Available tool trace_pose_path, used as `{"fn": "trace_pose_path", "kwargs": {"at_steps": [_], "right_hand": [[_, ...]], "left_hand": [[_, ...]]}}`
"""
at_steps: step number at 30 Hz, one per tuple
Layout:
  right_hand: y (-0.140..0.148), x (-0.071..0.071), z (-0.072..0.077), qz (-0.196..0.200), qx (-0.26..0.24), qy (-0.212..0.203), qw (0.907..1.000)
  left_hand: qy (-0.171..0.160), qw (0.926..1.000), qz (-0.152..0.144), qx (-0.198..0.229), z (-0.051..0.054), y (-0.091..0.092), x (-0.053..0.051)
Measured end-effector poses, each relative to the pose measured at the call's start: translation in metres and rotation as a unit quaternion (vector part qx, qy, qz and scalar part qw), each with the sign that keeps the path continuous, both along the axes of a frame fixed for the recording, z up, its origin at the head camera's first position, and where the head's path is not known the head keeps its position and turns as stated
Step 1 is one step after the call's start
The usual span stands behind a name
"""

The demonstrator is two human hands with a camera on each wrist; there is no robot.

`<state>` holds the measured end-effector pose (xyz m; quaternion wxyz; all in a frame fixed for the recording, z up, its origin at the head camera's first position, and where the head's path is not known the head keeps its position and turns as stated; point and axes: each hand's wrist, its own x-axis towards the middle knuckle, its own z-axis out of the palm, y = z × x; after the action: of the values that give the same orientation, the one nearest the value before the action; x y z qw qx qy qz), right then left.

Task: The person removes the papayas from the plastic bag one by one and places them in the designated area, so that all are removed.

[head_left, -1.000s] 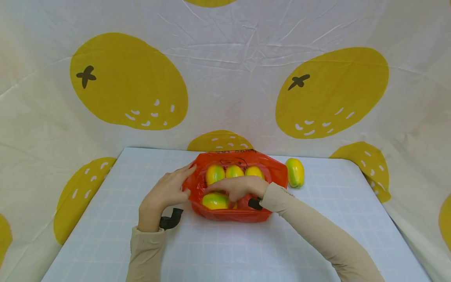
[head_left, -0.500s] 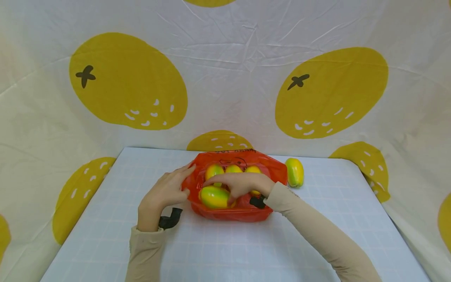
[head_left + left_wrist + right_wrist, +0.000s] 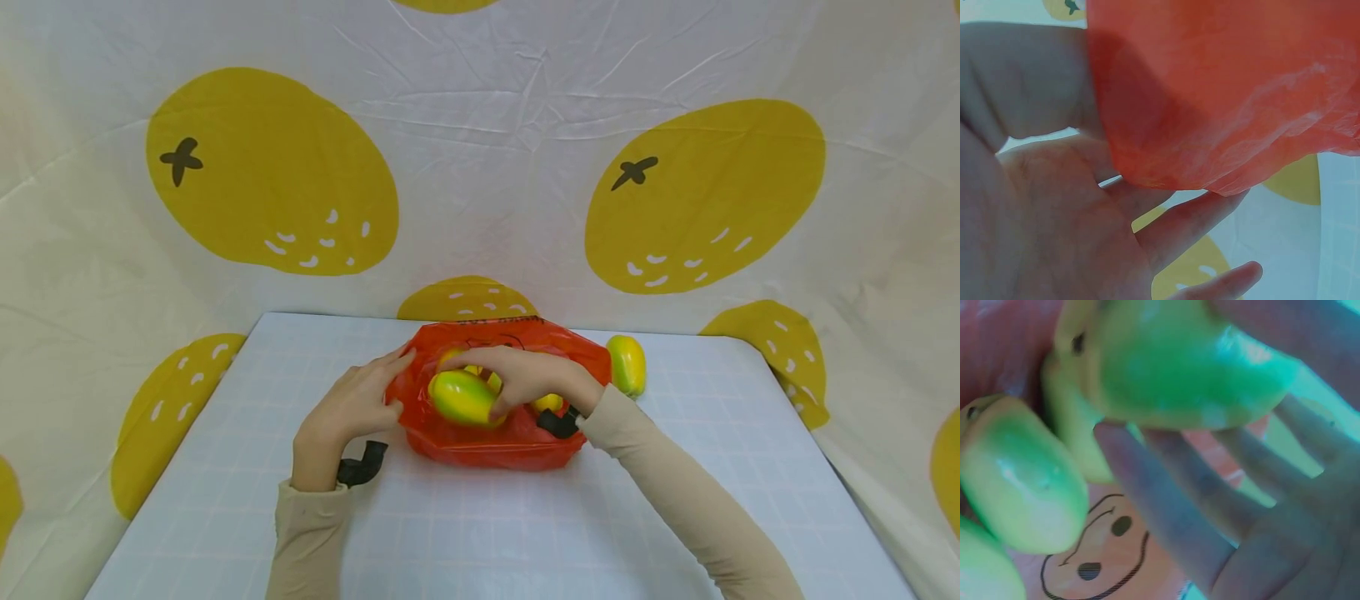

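Note:
A red plastic bag [image 3: 495, 455] stands with its mouth open on the table, and yellow-green fruits lie inside it. The right hand [image 3: 525, 375] grips one mango-like fruit [image 3: 465, 398] over the bag's mouth, thumb on the near side and fingers beyond. In the right wrist view, the gripped fruit [image 3: 1191, 369] is above another fruit [image 3: 1025, 478] and a printed face on the bag. At the bag's left edge, the left hand [image 3: 348, 408] holds the rim between thumb and fingers; the left wrist view shows red film [image 3: 1222, 87] over the fingers.
Another yellow-green fruit [image 3: 627, 365] lies on the table just right of the bag. The table [image 3: 465, 533] has a pale checked cover. Behind and at both sides hangs a white cloth [image 3: 487, 192] printed with large yellow fruits.
The right hand has risen and moved slightly right, lifting the fruit from the near part of the bag. Its grip now tilts the fruit. The left hand has stayed at the rim.

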<state>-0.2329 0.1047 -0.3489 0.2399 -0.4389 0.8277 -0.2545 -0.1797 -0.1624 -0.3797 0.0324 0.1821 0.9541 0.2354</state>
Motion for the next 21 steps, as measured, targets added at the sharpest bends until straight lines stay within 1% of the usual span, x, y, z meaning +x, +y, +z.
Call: {"fn": "trace_pose_path", "kwargs": {"at_steps": [3, 7, 14, 21], "right_hand": [[0.002, 0.002, 0.002, -0.003, -0.014, 0.014, 0.9998], [0.005, 0.006, 0.005, -0.025, -0.034, 0.023, 0.9989], [0.012, 0.016, 0.009, -0.067, -0.086, 0.018, 0.9939], [0.022, 0.021, 0.007, -0.107, -0.127, 0.006, 0.986]], "left_hand": [[0.003, 1.0, -0.001, 0.002, 0.0, 0.0, 0.0], [-0.005, 1.0, 0.001, 0.005, 0.0, 0.001, 0.001], [-0.012, 0.9999, 0.003, 0.004, 0.001, 0.001, 0.001], [-0.011, 0.9999, 0.004, 0.008, 0.0, 0.001, 0.001]]}}
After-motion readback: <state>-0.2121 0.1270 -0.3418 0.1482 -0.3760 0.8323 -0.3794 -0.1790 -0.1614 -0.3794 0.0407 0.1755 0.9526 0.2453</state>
